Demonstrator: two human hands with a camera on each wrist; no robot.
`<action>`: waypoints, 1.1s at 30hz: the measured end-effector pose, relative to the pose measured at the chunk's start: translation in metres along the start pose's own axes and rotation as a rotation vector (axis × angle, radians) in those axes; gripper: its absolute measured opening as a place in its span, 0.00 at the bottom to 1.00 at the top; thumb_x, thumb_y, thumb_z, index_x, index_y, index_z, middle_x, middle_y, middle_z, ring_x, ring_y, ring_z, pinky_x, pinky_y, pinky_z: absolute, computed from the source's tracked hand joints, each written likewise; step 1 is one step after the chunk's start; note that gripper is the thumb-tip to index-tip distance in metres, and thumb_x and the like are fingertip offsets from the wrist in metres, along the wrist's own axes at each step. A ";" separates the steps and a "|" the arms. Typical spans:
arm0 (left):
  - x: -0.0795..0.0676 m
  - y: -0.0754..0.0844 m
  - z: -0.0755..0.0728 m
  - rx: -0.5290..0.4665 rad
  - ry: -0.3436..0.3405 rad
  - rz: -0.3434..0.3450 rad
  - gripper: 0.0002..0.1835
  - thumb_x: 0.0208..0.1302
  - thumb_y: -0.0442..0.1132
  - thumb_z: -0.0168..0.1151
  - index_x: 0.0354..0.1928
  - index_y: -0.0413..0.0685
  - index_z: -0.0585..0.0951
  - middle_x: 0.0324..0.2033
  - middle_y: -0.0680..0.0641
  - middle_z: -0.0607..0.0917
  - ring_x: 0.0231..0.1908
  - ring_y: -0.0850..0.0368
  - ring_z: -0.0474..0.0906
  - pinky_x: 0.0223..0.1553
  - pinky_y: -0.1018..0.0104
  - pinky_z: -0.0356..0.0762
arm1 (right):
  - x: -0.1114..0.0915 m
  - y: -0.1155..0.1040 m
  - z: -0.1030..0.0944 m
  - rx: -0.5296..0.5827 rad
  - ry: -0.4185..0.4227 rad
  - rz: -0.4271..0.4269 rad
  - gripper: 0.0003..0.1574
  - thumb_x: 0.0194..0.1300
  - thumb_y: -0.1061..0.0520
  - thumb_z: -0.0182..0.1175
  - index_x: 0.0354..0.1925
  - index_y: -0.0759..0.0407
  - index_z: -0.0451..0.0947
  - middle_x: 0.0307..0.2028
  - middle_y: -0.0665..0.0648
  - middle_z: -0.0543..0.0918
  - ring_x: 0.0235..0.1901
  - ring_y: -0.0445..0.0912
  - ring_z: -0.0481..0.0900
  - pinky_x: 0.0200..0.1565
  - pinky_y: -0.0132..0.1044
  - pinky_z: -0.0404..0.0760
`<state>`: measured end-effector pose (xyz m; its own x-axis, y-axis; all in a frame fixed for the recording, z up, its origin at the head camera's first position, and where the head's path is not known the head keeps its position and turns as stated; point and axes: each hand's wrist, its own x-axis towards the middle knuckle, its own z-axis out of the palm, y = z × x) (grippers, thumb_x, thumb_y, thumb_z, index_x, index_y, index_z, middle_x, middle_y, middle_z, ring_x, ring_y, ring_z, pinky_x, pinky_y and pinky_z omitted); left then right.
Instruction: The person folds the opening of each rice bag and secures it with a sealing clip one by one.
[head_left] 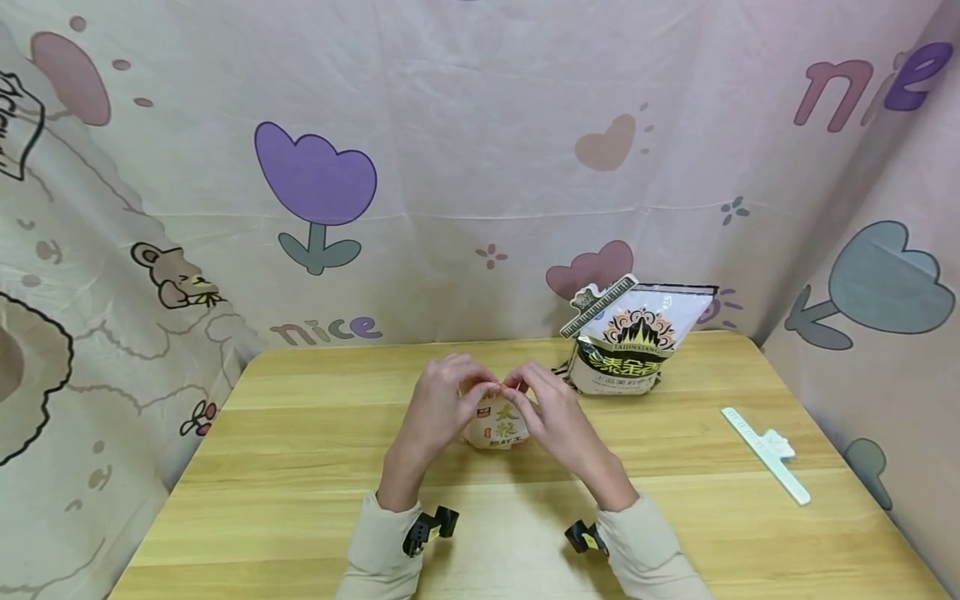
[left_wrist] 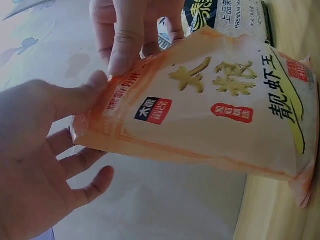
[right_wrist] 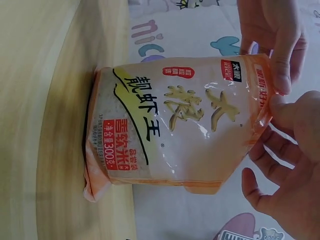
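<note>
A small orange-and-white rice bag (head_left: 501, 427) stands upright on the wooden table, in front of the person. Its printed front fills much of the left wrist view, where the bag (left_wrist: 200, 110) shows gold and black characters. The left hand (head_left: 444, 402) pinches the top edge between thumb and fingers. Close beside it, the right hand (head_left: 553, 408) pinches the same edge. In the right wrist view, the two thumbs nearly meet at the top of the bag (right_wrist: 190, 115), and the right hand's (right_wrist: 295, 155) outer fingers are spread away from it.
Behind the right hand stands a larger black-and-white rice bag (head_left: 618, 362), its slanted corner held by a ruler-like sealing clip (head_left: 598, 307). A pale green sealing clip (head_left: 767, 454) lies on the table (head_left: 300, 467) at the right. Printed cloth (head_left: 465, 125) hangs behind the table.
</note>
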<state>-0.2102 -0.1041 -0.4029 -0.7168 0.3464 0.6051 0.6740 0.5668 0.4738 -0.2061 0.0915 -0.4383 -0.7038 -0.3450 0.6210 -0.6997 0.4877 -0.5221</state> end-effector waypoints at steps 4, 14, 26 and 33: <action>0.000 0.001 -0.003 -0.029 -0.052 0.005 0.01 0.63 0.31 0.72 0.34 0.44 0.88 0.32 0.52 0.85 0.35 0.58 0.78 0.44 0.58 0.77 | 0.001 -0.001 0.003 -0.011 0.011 -0.022 0.04 0.73 0.59 0.62 0.42 0.59 0.80 0.38 0.49 0.82 0.39 0.42 0.80 0.43 0.44 0.82; 0.000 0.000 0.001 0.014 0.009 0.055 0.04 0.63 0.30 0.72 0.31 0.45 0.87 0.28 0.54 0.82 0.30 0.59 0.76 0.38 0.60 0.72 | -0.001 0.006 0.002 -0.092 0.005 -0.041 0.03 0.71 0.59 0.64 0.42 0.57 0.80 0.36 0.50 0.82 0.36 0.39 0.79 0.44 0.41 0.79; -0.001 -0.001 0.007 0.010 0.054 0.068 0.04 0.63 0.30 0.71 0.31 0.46 0.88 0.28 0.55 0.81 0.30 0.60 0.75 0.37 0.61 0.72 | -0.002 0.009 -0.014 -0.113 -0.083 -0.006 0.03 0.71 0.59 0.65 0.40 0.59 0.82 0.37 0.50 0.82 0.35 0.41 0.80 0.39 0.34 0.82; -0.002 -0.001 0.005 0.015 0.063 0.058 0.03 0.62 0.30 0.71 0.32 0.44 0.89 0.28 0.54 0.80 0.30 0.60 0.74 0.38 0.60 0.70 | -0.003 0.012 -0.020 -0.137 -0.127 0.033 0.03 0.67 0.63 0.69 0.37 0.59 0.82 0.35 0.50 0.83 0.32 0.40 0.80 0.35 0.29 0.81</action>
<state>-0.2108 -0.1016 -0.4078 -0.6638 0.3316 0.6704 0.7107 0.5588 0.4273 -0.2103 0.1145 -0.4350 -0.7418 -0.4217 0.5215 -0.6591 0.6018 -0.4509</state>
